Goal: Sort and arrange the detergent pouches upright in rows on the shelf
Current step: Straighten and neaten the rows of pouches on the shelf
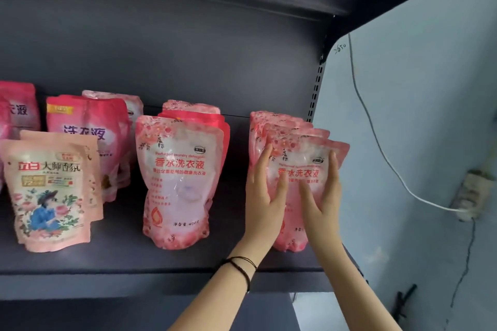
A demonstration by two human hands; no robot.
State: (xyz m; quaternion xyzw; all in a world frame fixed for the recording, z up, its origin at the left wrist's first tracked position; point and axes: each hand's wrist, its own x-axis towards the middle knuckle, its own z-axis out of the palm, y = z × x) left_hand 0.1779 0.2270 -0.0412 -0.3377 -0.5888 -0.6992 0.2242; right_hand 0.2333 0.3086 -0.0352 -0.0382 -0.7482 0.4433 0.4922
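The left hand (265, 191) (the one with a thin black cord (242, 269) on the wrist) lies flat, fingers straight, on the left part of the front pale pink translucent detergent pouch (304, 153). The right hand (322, 196) lies in the same way on its right part. This pouch stands upright, first in a row at the right end of the dark grey metal shelf (121, 258). To the left stands a second pale pink pouch (177, 183), then peach floral pouches (45, 196) and bright pink pouches (88, 126).
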